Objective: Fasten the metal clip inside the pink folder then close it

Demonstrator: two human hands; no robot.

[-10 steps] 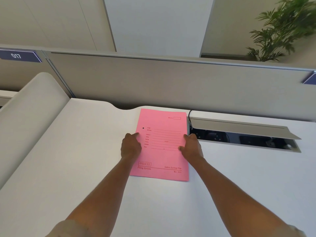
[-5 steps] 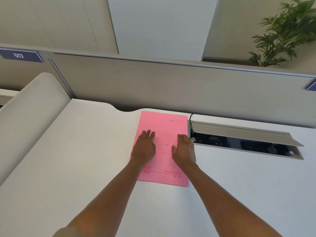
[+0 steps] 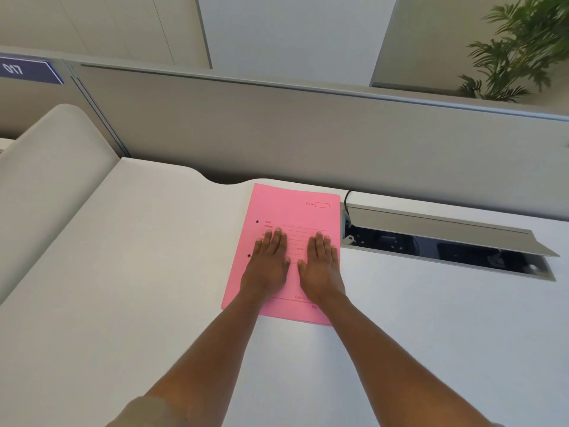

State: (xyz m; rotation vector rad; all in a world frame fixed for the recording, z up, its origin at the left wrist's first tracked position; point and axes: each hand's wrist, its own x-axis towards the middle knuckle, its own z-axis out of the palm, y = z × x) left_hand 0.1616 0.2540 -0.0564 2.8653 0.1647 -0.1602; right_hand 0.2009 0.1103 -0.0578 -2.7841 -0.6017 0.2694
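Both hands have slid inward — left hand (image 3: pixel 271 262) and right hand (image 3: pixel 320 264) are lying flat, fingers together, on the closed pink folder (image 3: pixel 295 211); its contents are hidden.

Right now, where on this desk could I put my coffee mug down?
Left of the folder, the desk lies bare up to its raised edge. The near right corner is bare too. Avoid the open cable tray right of the folder, and the folder itself, where both hands lie flat.
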